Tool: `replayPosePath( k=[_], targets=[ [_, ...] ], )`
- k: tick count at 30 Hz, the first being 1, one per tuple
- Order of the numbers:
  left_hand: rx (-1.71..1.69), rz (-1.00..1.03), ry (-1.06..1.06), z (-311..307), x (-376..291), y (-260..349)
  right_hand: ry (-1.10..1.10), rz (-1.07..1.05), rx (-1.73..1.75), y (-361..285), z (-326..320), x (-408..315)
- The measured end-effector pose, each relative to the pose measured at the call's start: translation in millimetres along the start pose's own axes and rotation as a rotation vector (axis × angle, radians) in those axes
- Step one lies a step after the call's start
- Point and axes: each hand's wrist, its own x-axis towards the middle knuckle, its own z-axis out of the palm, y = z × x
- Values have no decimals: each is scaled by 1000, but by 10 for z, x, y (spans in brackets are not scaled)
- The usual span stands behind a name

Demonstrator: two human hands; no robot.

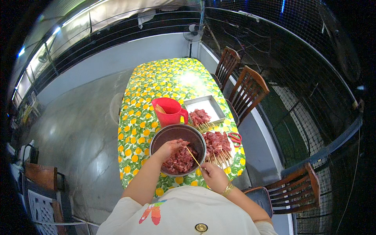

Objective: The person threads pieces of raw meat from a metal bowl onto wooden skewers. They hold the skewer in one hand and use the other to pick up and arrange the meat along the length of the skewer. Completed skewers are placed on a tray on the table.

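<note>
My right hand [215,177] pinches the lower end of a thin wooden skewer [194,157], which slants up to the left over the rim of a round metal bowl [155,138]. At its upper tip my left hand [173,148] has its fingers closed on a piece of raw meat [182,142]. Cut raw meat [179,161] lies in the bowl below. Right of the bowl, a pile of skewered meat [216,143] has its sticks pointing towards me. More skewered meat [200,116] rests in a rectangular metal tray [219,109]. Behind the bowl stands a red plastic pitcher [169,117] with wooden skewers [160,108] inside.
Red-handled scissors [235,139] lie beside the skewered meat, at the right edge of the table with its fruit-patterned tablecloth [152,79]. Wooden chairs [248,88] line the right side; another wooden chair [293,191] is nearer me. A fan [193,35] stands beyond the far end.
</note>
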Motion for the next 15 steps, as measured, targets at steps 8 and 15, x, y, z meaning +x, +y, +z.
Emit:
replayPosePath(
  k=[8,15],
  targets=[
    [-407,14,23,88,-89,8,-53,63,-171,56,134,129],
    [-711,-52,-88,267,-137,15,51,-56,-67,-52,39,92]
  ],
)
